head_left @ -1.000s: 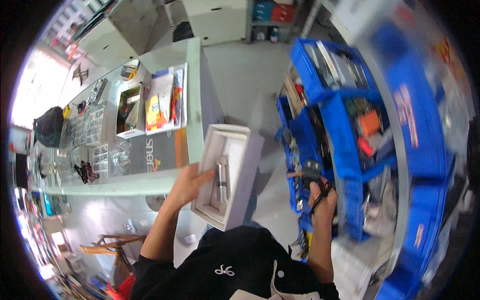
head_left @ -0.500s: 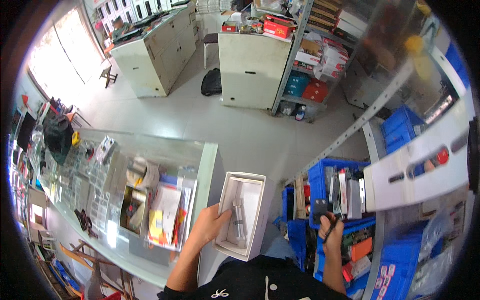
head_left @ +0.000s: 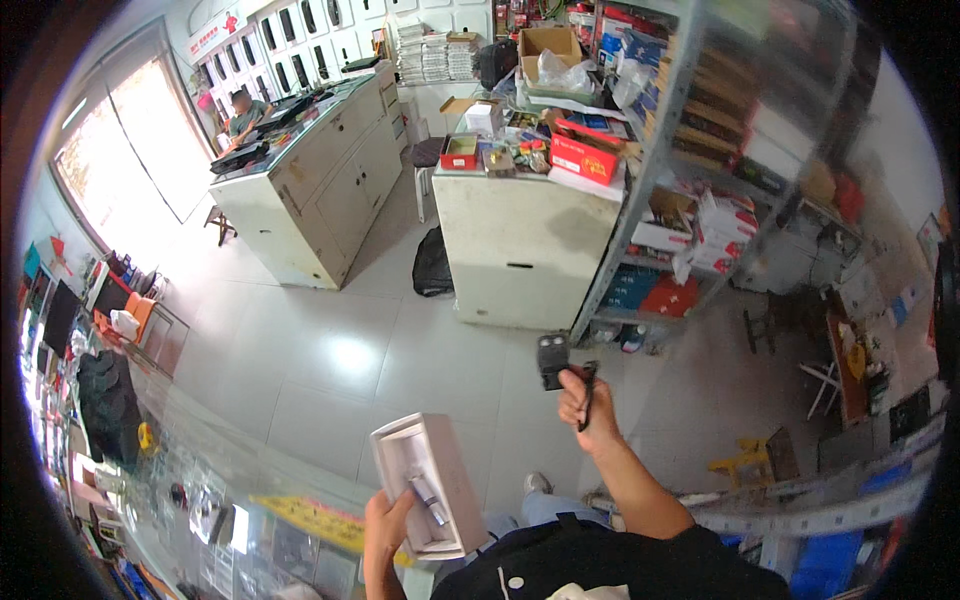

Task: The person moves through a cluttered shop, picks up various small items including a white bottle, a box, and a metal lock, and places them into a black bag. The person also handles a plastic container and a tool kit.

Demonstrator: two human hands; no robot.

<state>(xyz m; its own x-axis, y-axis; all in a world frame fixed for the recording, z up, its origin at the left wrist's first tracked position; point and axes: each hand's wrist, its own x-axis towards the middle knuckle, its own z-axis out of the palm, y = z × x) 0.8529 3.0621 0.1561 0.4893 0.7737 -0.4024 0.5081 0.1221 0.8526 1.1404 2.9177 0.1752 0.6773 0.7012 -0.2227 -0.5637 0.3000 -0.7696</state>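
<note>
My left hand [head_left: 384,522] grips the edge of a white open-topped carton [head_left: 456,482], thumb over the rim. Inside it lies a slim clear-and-silver tube [head_left: 428,498], tilted along the box. Out over the floor, my right hand [head_left: 592,412] is closed on a small black device [head_left: 552,362] with two pale round spots on its face. A short black strap or cable [head_left: 588,388] hangs beside those fingers. What exactly the device is, I cannot tell.
A glass counter [head_left: 220,440] runs along my left. Ahead stand a white cabinet [head_left: 520,250] topped with boxes and a long white counter [head_left: 310,190], with a person [head_left: 243,115] behind it. A metal shelf rack [head_left: 640,190] stands at right, and a yellow stool [head_left: 742,460] nearer.
My view has swung away from the blue bins toward the room. My right hand has lifted the black device from beside the bins to out in front; the carton stays in my left hand.
</note>
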